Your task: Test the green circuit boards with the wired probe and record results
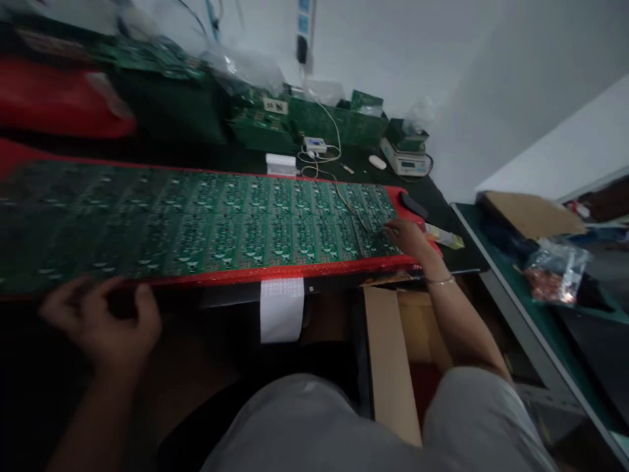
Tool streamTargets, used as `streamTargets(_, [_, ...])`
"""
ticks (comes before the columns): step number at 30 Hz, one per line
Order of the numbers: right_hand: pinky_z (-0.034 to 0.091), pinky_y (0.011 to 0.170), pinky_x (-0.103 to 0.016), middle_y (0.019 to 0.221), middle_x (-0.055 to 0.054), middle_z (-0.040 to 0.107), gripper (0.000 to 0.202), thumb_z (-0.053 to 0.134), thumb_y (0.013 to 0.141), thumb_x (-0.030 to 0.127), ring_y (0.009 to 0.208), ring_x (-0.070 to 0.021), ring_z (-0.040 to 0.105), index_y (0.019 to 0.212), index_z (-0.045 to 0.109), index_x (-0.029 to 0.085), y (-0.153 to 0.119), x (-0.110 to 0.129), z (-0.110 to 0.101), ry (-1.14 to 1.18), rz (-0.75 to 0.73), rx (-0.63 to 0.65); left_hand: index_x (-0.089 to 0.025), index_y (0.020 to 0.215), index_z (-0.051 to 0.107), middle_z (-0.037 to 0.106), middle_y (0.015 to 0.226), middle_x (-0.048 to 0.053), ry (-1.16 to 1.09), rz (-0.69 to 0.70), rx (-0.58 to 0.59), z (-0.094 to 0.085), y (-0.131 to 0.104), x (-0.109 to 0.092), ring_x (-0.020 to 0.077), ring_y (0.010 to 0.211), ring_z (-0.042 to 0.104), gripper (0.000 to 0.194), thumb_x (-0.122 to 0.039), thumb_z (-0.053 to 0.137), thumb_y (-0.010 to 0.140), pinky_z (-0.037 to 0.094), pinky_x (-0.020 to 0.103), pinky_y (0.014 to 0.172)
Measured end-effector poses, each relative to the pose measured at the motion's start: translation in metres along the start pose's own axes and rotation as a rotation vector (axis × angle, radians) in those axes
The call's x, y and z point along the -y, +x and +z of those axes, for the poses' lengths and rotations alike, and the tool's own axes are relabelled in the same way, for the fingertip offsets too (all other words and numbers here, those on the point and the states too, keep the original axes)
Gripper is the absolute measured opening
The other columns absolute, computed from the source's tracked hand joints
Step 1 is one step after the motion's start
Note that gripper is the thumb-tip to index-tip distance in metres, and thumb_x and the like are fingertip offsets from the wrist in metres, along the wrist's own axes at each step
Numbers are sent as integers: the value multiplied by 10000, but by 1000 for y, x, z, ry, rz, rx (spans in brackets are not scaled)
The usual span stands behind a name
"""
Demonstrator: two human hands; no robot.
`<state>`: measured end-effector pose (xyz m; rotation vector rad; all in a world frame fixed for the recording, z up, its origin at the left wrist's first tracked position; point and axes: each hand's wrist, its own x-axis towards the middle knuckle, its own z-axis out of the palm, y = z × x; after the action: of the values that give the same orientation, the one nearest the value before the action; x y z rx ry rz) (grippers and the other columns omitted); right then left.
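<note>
Rows of green circuit boards (285,223) lie side by side on red bubble wrap (295,271) along the bench. Near the front edge, at the left, my left hand (105,321) hovers with fingers curved and apart; it is slightly blurred and nothing shows in it. My right hand (407,237) is at the right end of the rows, fingers drawn together over the last boards. Whatever is between those fingertips, if anything, is too small to make out. A thin cable (344,200) trails across the boards towards that hand.
Green bins (339,121) holding boards and plastic bags line the wall. A digital scale (407,160), a white case (377,162) and a dark oblong object (413,204) are at the right. Below, an open cardboard box (393,360) stands beside my legs; a paper sheet (282,311) hangs from the edge.
</note>
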<state>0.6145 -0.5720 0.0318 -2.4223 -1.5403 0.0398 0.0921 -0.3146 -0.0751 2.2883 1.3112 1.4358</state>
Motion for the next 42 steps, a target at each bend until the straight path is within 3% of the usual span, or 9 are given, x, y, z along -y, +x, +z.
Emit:
streamTargets(4, [482, 972, -283, 1037, -126, 762, 192, 714, 908, 164, 956, -156, 660, 1030, 792, 39, 13, -1, 8, -12, 1, 69, -253, 1162, 661, 603, 1352, 127, -30, 157, 70, 7, -51, -59, 342, 1286, 612, 292, -356, 689, 890, 515, 531, 1086])
streamTargets(8, [522, 800, -294, 884, -75, 756, 126, 765, 854, 212, 765, -147, 634, 912, 791, 104, 18, 7, 7, 210, 14, -100, -248, 1160, 675, 741, 1189, 107, -85, 279, 243, 14, -74, -90, 289, 1122, 706, 220, -272, 673, 942, 550, 473, 1016])
streamTargets(11, [528, 671, -257, 808, -27, 733, 279, 782, 856, 397, 687, -128, 631, 954, 758, 138, 23, 29, 9, 586, 17, -137, -262, 1203, 694, 755, 1268, 92, -183, 297, 433, 25, -82, -102, 282, 1224, 696, 238, -286, 615, 980, 537, 456, 1068])
streamTargets(17, [503, 544, -216, 773, -3, 692, 540, 899, 689, 613, 632, -112, 656, 881, 654, 172, 29, 88, 35, 1056, -18, 32, -265, 1302, 712, 704, 1404, 96, -295, 143, 782, 48, -92, -130, 309, 1410, 582, 369, -384, 518, 1013, 422, 516, 1227])
streamTargets(20, [523, 556, -220, 748, 2, 690, 585, 912, 657, 649, 641, -119, 676, 873, 637, 180, 35, 108, 51, 1173, -64, 87, -252, 1212, 751, 750, 1293, 108, -312, 181, 715, 62, -94, -138, 292, 1302, 652, 313, -377, 522, 1039, 507, 487, 1147])
streamTargets(25, [529, 557, -219, 696, 22, 683, 567, 898, 676, 663, 603, -102, 655, 866, 640, 195, 46, 132, 70, 1233, -107, 164, -230, 1166, 746, 762, 1085, 84, -380, 383, 398, 83, -92, -140, 222, 998, 699, 185, -244, 651, 1007, 606, 392, 920])
streamTargets(27, [518, 545, -213, 709, 24, 688, 562, 907, 664, 656, 615, -104, 663, 855, 638, 201, 48, 139, 74, 1266, -112, 174, -224, 1165, 736, 750, 1059, 70, -400, 430, 327, 87, -90, -140, 200, 953, 683, 185, -202, 678, 991, 602, 359, 871])
streamTargets(35, [511, 545, -215, 730, 20, 686, 554, 926, 649, 635, 632, -108, 666, 851, 650, 199, 53, 153, 82, 1330, -102, 185, -212, 1015, 734, 742, 1003, 50, -441, 416, 306, 86, -86, -145, 176, 909, 666, 89, -155, 673, 984, 574, 331, 824])
streamTargets(42, [523, 566, -226, 733, 28, 658, 478, 902, 732, 584, 639, -103, 654, 873, 652, 202, 53, 154, 85, 1339, -142, 187, -197, 1013, 697, 765, 972, 50, -405, 427, 298, 78, -88, -154, 185, 891, 684, 51, -161, 688, 977, 561, 336, 825])
